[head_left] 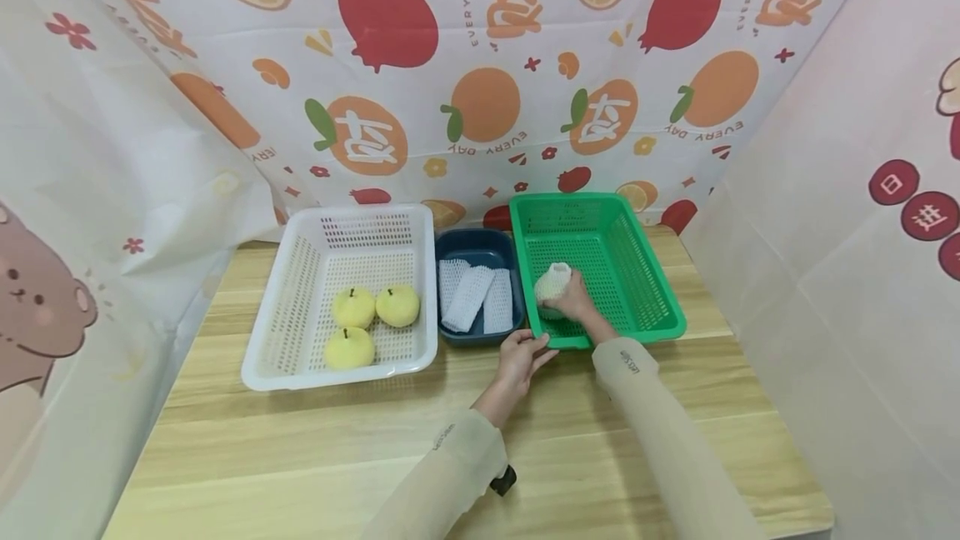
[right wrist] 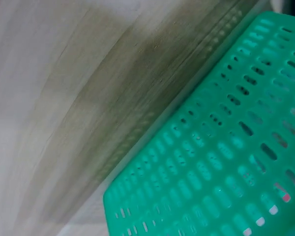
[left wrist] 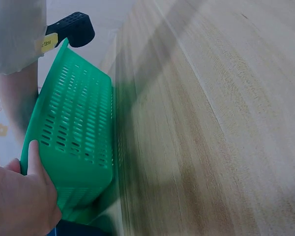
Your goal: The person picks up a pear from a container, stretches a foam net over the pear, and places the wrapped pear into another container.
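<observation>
Inside the green basket (head_left: 651,277), near its left side, my right hand (head_left: 573,300) grips a round fruit in a white foam net sleeve (head_left: 553,282). The net hides most of the fruit. My left hand (head_left: 517,361) pinches the rim at the basket's near left corner; in the left wrist view this hand (left wrist: 24,199) has a finger along the outer wall. The right wrist view shows only the green basket wall (right wrist: 211,162) and table, not the hand. Three yellow pears (head_left: 354,307) lie in the white basket (head_left: 262,332) at left.
Between the two baskets stands a dark blue tray (head_left: 491,242) with three white foam net sleeves (head_left: 468,298) in it. Everything rests on a wooden table (head_left: 300,457). A fruit-print cloth (head_left: 420,140) hangs behind, and pale cloths hang on both sides.
</observation>
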Demonstrator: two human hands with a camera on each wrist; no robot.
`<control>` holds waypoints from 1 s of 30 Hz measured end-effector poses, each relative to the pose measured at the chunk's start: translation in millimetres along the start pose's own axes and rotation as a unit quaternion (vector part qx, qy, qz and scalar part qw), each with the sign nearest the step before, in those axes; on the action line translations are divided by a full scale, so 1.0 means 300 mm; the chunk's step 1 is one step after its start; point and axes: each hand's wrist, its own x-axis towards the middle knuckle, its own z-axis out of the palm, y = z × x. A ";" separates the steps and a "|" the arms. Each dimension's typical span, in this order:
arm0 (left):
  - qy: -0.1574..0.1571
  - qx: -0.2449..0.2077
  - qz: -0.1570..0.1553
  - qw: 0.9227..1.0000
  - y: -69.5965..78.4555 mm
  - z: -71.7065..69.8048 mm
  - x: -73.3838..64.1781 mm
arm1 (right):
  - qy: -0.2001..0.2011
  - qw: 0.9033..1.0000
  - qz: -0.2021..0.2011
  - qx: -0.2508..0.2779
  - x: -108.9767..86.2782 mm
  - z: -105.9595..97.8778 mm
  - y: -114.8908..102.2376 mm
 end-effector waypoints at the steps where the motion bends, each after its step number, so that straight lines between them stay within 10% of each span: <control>1: 0.000 -0.001 0.000 1.000 0.001 0.001 0.000 | -0.006 1.000 -0.007 -0.005 -0.001 -0.005 0.000; 15: 0.003 -0.001 -0.003 1.000 0.002 -0.001 0.000 | -0.010 0.993 -0.079 0.087 0.106 0.026 0.160; 22: -0.005 0.004 -0.011 1.000 0.008 -0.003 -0.004 | 0.008 0.998 0.021 0.067 0.005 -0.033 0.009; 30: -0.013 0.004 -0.017 1.000 0.012 -0.005 -0.008 | 0.082 0.989 -0.015 0.125 -0.023 -0.038 -0.021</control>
